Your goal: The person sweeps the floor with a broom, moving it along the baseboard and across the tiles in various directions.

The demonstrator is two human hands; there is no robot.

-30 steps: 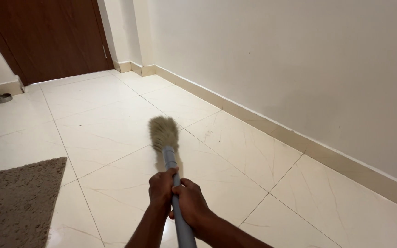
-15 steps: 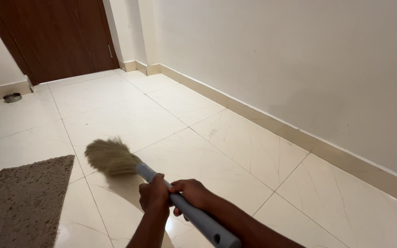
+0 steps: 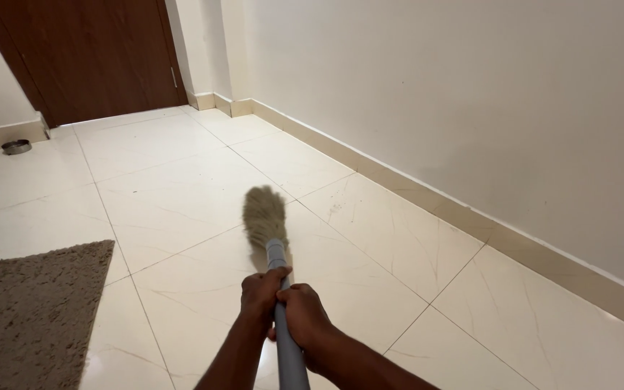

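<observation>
Swung back from the left, the broom's bristle head now points straight ahead of both hands — left hand and right hand wrapped tight on its grey handle — another stroke across the tiled floor looks underway.

Both forearms come up from the bottom middle of the frame and meet there, side by side. The left hand sits a little higher in the frame, the fingers curled closed. The right hand is just below and right of it, touching it, also clenched, knuckles up.
</observation>
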